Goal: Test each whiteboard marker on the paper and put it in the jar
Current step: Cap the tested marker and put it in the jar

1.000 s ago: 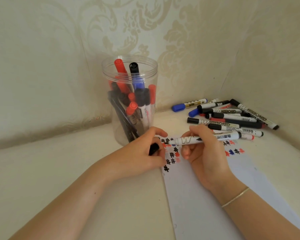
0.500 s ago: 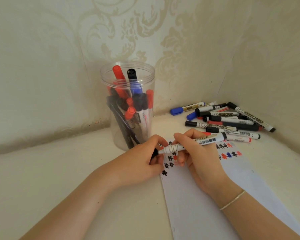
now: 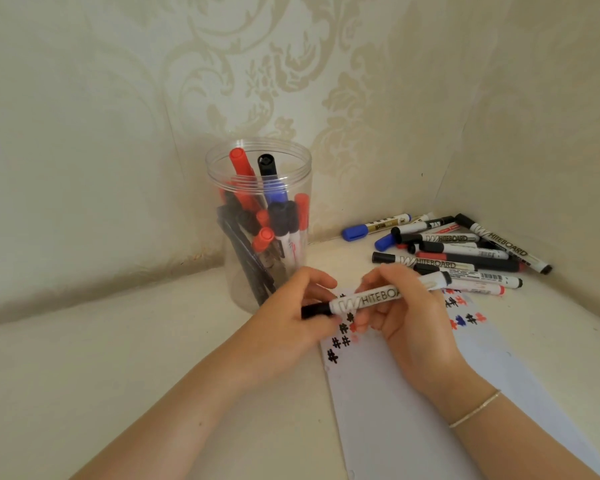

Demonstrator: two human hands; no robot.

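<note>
Two hands held one black whiteboard marker (image 3: 371, 297): left hand (image 3: 293, 323) pinched its cap, right hand (image 3: 406, 306) pinched its barrel, probably to close it.

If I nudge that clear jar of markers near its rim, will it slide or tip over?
Probably tip rather than slide: the jar is tall for its base, and several markers lean high inside. It looks like thin clear plastic, likely light, so a low push might slide it. Its round wall could let it roll if toppled.
</note>
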